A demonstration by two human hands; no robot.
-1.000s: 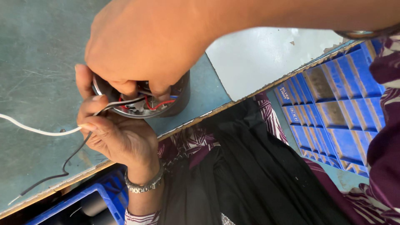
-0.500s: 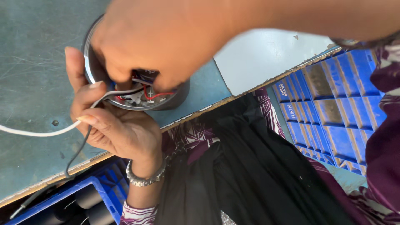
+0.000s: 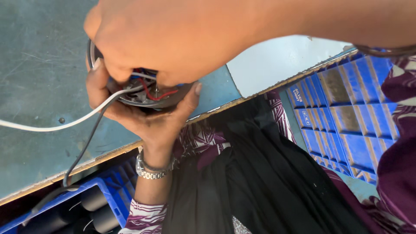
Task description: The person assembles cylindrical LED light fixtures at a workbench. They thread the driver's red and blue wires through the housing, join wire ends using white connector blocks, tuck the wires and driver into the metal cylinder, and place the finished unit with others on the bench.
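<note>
The left hand (image 3: 147, 117) cups a round metal motor housing (image 3: 143, 93) from beneath at the edge of the green surface (image 3: 39, 65), its grip clamped on the rim; the right hand (image 3: 173, 39) covers it from above, fingertips pinched among the red wires (image 3: 151, 93) inside; a white wire (image 3: 52, 125) and a black wire (image 3: 86, 147) trail away; wiring seems in hand, and the next move calls for a steady, fine pinch.
</note>
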